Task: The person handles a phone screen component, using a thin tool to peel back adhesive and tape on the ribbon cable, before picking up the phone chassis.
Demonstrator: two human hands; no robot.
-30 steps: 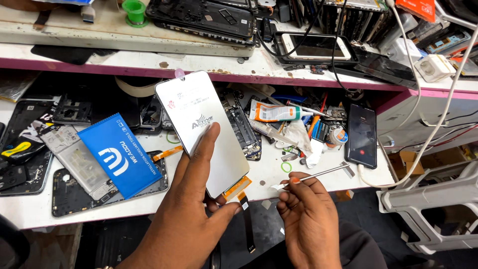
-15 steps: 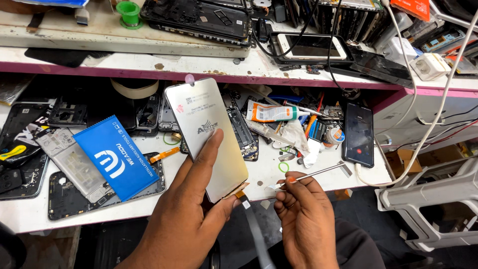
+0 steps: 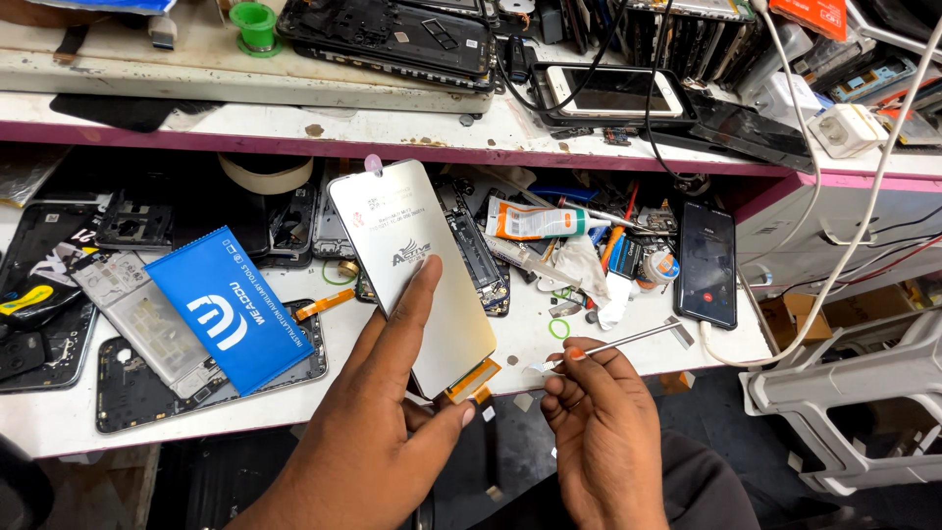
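My left hand [image 3: 378, 432] holds a replacement phone screen panel [image 3: 412, 270] upright over the bench, its silvery back toward me, with an orange flex cable [image 3: 473, 378] at its lower end. The index finger lies along the back of the panel. My right hand [image 3: 603, 427] is closed on a thin metal tool [image 3: 628, 341] with a flat tip pointing right, and pinches a small clear strip near the panel's lower corner.
A blue card [image 3: 231, 309] lies on phone parts at the left. A black phone [image 3: 706, 263] with a lit screen lies at the right. Glue tubes [image 3: 535, 218], tools and scraps crowd the bench middle. The upper shelf [image 3: 294, 118] carries phone frames and a white phone [image 3: 608, 90].
The panel has tilted slightly and shifted a little left in my left hand. My right hand stays close to the panel's lower corner with the tool.
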